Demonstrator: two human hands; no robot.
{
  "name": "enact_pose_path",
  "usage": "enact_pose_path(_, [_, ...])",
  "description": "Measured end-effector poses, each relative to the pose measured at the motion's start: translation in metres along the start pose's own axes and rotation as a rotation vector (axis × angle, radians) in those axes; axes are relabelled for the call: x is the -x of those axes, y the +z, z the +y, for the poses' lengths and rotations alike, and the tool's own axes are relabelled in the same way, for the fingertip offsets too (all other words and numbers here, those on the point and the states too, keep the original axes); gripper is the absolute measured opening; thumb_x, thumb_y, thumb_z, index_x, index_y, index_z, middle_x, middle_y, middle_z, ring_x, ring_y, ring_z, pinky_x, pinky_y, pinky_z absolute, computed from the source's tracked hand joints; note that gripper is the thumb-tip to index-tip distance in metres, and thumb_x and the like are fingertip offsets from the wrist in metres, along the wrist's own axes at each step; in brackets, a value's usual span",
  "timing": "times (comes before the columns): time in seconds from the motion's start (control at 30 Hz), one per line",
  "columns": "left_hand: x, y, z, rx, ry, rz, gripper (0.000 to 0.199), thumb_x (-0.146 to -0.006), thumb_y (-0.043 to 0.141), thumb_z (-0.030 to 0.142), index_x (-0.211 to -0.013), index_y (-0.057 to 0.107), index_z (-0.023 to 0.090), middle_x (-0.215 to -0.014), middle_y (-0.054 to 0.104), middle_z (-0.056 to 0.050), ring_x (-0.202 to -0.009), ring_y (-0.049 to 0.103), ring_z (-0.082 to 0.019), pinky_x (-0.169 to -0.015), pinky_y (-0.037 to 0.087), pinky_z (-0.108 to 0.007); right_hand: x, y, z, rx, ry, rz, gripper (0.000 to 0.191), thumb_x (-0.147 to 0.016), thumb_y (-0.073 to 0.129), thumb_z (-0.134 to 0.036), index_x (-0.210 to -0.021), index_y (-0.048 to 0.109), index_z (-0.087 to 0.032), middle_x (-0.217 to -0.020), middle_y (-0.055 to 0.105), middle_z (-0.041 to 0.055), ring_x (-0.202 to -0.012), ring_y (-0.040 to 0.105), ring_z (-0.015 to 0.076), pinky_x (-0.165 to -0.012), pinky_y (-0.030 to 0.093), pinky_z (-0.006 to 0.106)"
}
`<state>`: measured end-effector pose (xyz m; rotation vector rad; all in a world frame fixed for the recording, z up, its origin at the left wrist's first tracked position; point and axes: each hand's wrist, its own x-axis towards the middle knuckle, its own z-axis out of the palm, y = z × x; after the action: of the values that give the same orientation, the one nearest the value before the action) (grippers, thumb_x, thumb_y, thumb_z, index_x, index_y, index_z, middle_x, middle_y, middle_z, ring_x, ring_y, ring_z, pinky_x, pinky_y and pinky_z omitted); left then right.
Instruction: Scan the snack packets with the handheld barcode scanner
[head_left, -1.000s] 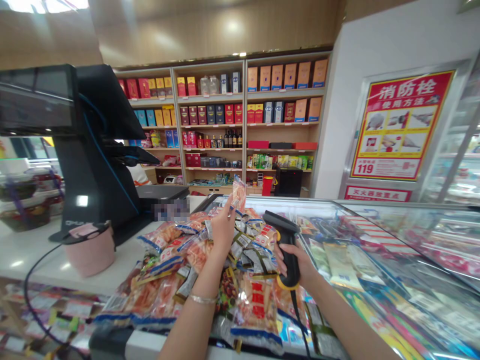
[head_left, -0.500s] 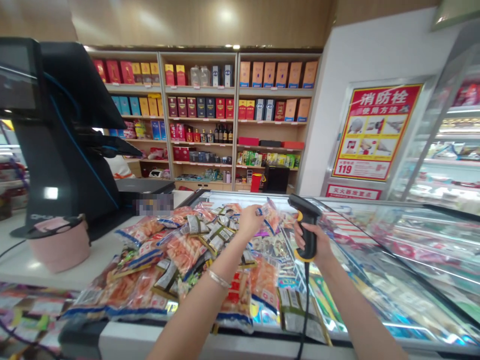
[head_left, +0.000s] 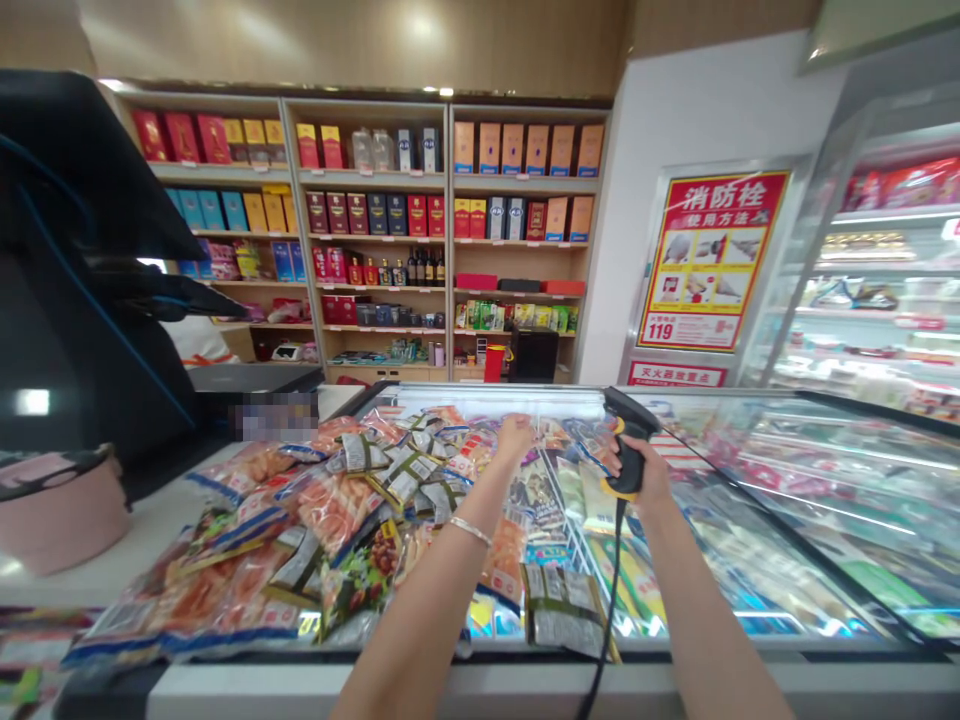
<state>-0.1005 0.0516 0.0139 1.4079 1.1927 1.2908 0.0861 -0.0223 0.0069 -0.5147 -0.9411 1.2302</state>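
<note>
My right hand is wrapped round the grip of a black and yellow barcode scanner, its cord hanging down over the freezer's front edge. My left hand, with a bangle on the wrist, is over the far side of the packet pile, fingers curled; anything in them is hidden. Clear, blue-edged snack packets lie heaped on the left of the freezer glass, with several silver-and-gold packets on top. A blue-banded packet is just left of the scanner; whether my right fingers touch it cannot be made out.
A dark checkout terminal and a pink bucket stand on the left counter. The chest freezer runs to the right, with goods under glass. Behind are shelves of boxed bottles and a red fire-hydrant poster.
The view has turned right. The blue-edged packet that my left hand held up no longer shows in its fingers. A blue-banded packet now appears beside the scanner, which stays in my right hand.
</note>
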Motion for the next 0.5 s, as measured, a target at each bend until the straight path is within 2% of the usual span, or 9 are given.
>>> enact_pose_path(0.17, [0.014,0.001,0.007,0.067,-0.063,-0.046,0.023,-0.079,0.055,0.011,-0.102,0.059,0.012,-0.086,0.066,-0.007,-0.077,0.066,-0.012,-0.071,0.056,-0.024,0.004,-0.024,-0.010,-0.013,-0.011,0.108,0.026,-0.058,0.069,-0.028,-0.074,0.049,-0.020,-0.058,0.047,-0.0052,-0.042,0.041,0.0072,-0.036,0.036,0.019])
enact_pose_path(0.3, [0.020,0.001,0.021,0.040,-0.047,-0.058,0.022,-0.077,0.056,0.009,-0.098,0.061,0.010,-0.080,0.066,-0.006,-0.071,0.066,-0.012,-0.072,0.056,-0.027,0.005,-0.024,-0.011,-0.045,-0.014,0.151,0.026,-0.057,0.067,-0.026,-0.076,0.051,-0.020,-0.057,0.048,-0.0052,-0.041,0.041,0.0080,-0.035,0.035,0.021])
enact_pose_path(0.4, [0.023,-0.024,0.034,-0.015,-0.002,-0.035,0.022,-0.076,0.057,0.010,-0.097,0.063,0.011,-0.088,0.068,-0.008,-0.079,0.066,-0.015,-0.077,0.054,-0.029,0.001,-0.011,-0.012,-0.081,-0.025,0.161,0.027,-0.056,0.067,-0.024,-0.079,0.053,-0.020,-0.057,0.050,-0.0052,-0.041,0.042,0.0075,-0.036,0.037,0.020])
enact_pose_path(0.5, [0.033,-0.073,0.043,-0.182,0.099,0.051,0.025,-0.075,0.059,0.012,-0.098,0.065,0.016,-0.107,0.067,-0.009,-0.101,0.062,-0.019,-0.094,0.047,-0.035,-0.009,0.012,-0.010,-0.096,-0.016,0.134,0.026,-0.056,0.066,-0.022,-0.079,0.053,-0.020,-0.058,0.052,-0.0047,-0.041,0.042,0.0073,-0.037,0.038,0.019])
